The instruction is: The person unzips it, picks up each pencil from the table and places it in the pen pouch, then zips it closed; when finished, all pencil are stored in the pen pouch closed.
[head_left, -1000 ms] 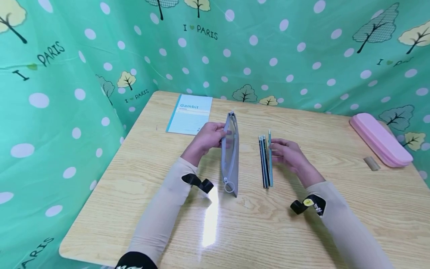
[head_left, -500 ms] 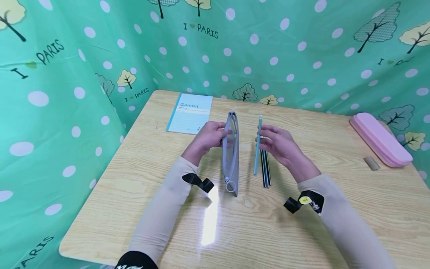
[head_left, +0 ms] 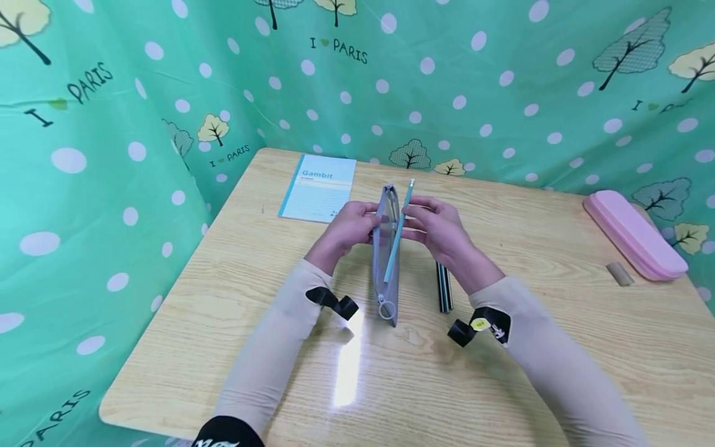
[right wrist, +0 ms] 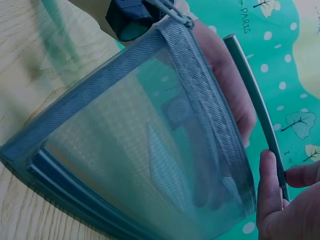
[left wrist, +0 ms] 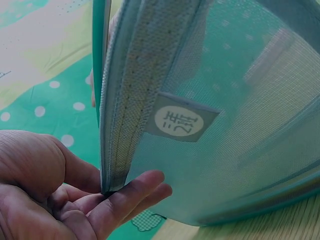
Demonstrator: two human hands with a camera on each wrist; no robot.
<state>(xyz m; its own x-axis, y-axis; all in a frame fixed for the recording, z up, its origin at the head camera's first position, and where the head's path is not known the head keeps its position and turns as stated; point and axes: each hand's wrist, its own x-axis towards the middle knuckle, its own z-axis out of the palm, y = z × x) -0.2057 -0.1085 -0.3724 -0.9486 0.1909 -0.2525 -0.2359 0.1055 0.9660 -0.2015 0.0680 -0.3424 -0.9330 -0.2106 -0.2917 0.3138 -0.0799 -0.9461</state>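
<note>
My left hand (head_left: 350, 225) pinches one side of a grey-blue mesh zip pouch (right wrist: 105, 115), which stands on edge with its zipped mouth upward and parted. Between the thumb and fingers of my right hand (head_left: 438, 226) is a light blue pencil (head_left: 398, 239), held slanting at the pouch's mouth. The right wrist view shows this pencil outside the zip edge. Long dark sticks (right wrist: 75, 185) show through the mesh along the pouch's bottom; whether inside or behind is hard to tell. Several dark pencils (head_left: 444, 288) lie on the table, partly hidden by my right hand and wrist.
A Gambit notebook (head_left: 318, 189) lies at the table's back left. On the right sit a pink pencil case (head_left: 634, 233) and a small grey-brown block (head_left: 619, 274). A green dotted cloth (head_left: 475, 93) hangs behind the wooden table (head_left: 223, 298).
My right hand has lifted the light blue pencil from beside the dark pencils and carried it left to the pouch's mouth. The left hand and the pouch have stayed in place.
</note>
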